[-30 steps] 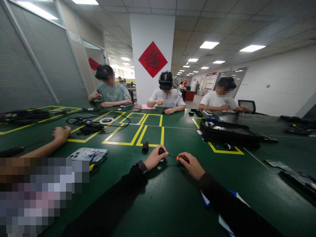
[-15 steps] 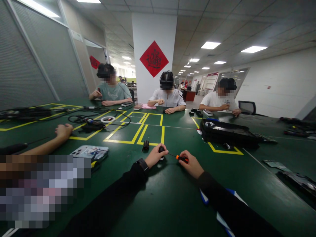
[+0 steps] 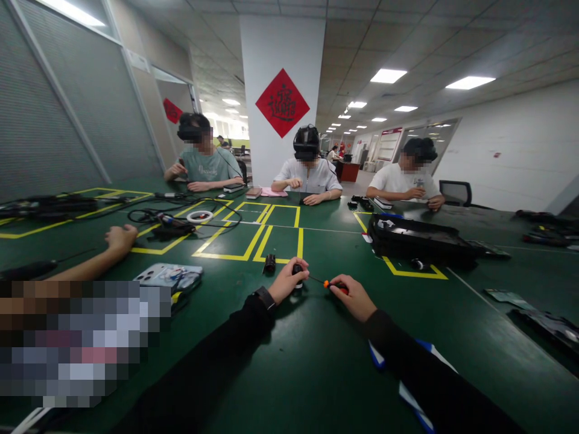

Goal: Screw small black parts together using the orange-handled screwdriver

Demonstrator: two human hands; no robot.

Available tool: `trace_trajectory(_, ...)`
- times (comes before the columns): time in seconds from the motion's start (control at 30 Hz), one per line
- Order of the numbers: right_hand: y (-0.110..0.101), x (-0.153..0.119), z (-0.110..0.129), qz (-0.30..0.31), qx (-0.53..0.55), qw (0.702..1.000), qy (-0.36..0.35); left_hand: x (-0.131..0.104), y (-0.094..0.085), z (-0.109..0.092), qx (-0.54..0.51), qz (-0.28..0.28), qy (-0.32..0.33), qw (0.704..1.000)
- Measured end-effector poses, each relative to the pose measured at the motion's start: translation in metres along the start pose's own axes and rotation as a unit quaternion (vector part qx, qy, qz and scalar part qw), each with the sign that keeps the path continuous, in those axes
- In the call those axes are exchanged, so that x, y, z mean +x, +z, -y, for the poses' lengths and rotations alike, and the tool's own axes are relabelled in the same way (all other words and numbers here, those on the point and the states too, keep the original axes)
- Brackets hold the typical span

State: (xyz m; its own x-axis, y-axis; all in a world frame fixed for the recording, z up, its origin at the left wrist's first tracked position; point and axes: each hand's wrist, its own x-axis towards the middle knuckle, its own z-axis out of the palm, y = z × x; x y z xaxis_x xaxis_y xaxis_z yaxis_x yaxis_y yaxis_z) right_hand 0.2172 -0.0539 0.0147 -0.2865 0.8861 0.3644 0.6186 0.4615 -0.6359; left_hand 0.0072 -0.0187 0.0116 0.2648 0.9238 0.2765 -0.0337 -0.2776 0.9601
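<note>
In the middle of the head view, my left hand (image 3: 288, 283) is closed around a small black cylindrical part (image 3: 297, 269) with a pale lower end, held at the table surface. My right hand (image 3: 357, 298) grips the orange and black handle of a screwdriver (image 3: 326, 284). Its thin shaft points left, and the tip meets the part or my left fingertips; which of them it touches I cannot tell. Another small dark cylindrical piece (image 3: 270, 264) stands on the table just beyond my left hand.
Yellow tape (image 3: 226, 256) marks the green table (image 3: 289, 386). A black tray-like housing (image 3: 420, 238) lies right, a phone (image 3: 169, 275) and cables (image 3: 174, 226) left. A co-worker's arm (image 3: 90, 262) reaches in from the left. Three people sit opposite. A blue-white packet (image 3: 414, 398) lies under my right sleeve.
The camera view has shifted slightly. Both my hands keep their grips on the part and the screwdriver, with hardly any movement between them.
</note>
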Motion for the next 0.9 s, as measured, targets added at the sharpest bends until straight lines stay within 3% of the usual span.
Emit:
trace_trajectory(0.17, 0.0024, -0.0018, 0.002, 0.005, 0.049, 0.999, 0.002, -0.0007, -0.0007, -0.0028, 0.004, -0.004, 0.008, 1.0)
trace_trajectory(0.4, 0.0004, 0.001, -0.0009, 0.003, -0.004, 1.0, -0.007, 0.0, -0.0008, -0.0016, 0.014, 0.006, 0.011, 1.0)
trace_trajectory(0.77, 0.0056, -0.0008, -0.0011, 0.015, 0.13, 0.991, 0.021, 0.0008, -0.0005, 0.0033, 0.029, 0.01, 0.026, 0.999)
trace_trajectory(0.9, 0.0062, -0.0007, -0.0032, 0.003, 0.067, 0.998, 0.01, 0.0018, -0.0001, 0.007, 0.012, 0.014, 0.024, 1.0)
